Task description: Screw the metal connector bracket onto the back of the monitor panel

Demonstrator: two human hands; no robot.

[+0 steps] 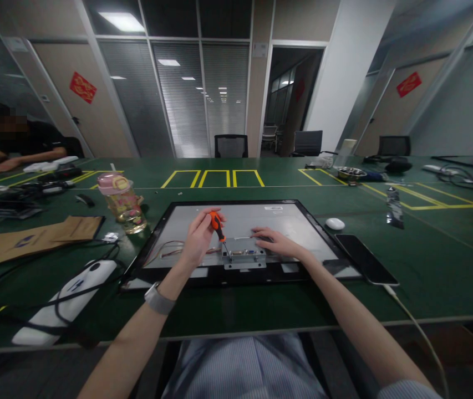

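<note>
Green tabletop (261, 313) beneath, screwdriver (218, 226) slants from left hand (198, 237).

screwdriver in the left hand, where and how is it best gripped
Probably best by the thick orange-and-black handle, coming from the left, where the left hand has it: the handle leans up that way, while the thin shaft points down at the grey box.

Contact between screwdriver (218, 225) and metal bracket (241, 245) unclear
</note>
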